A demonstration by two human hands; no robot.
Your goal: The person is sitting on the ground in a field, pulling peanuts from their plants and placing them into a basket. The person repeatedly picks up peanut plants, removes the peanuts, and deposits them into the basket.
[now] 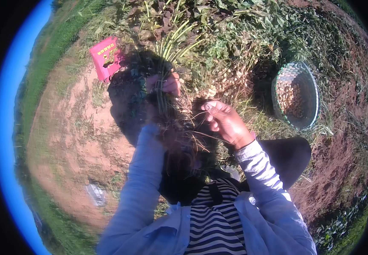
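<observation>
My left hand (168, 83), partly in shadow, is closed around the stems of a bundle of pulled peanut plants (162, 103). The leafless green stem ends (176, 43) point away from me, and the tangled roots (196, 138) hang toward my lap. Right of the roots, my right hand (225, 121) has its thumb and forefinger pinched together. A thin root strand runs to those fingertips; whether a pod is between them is too small to see. Loose pale peanut pods (210, 91) lie on the ground just beyond my right hand.
A woven basket (314, 105) with peanuts (289, 98) inside stands at the right. Wilted peanut vines (235, 35) are heaped ahead. A pink printed bag (107, 59) sits at the far left on bare soil (85, 127). A crumpled clear plastic piece (96, 193) lies nearer on the left.
</observation>
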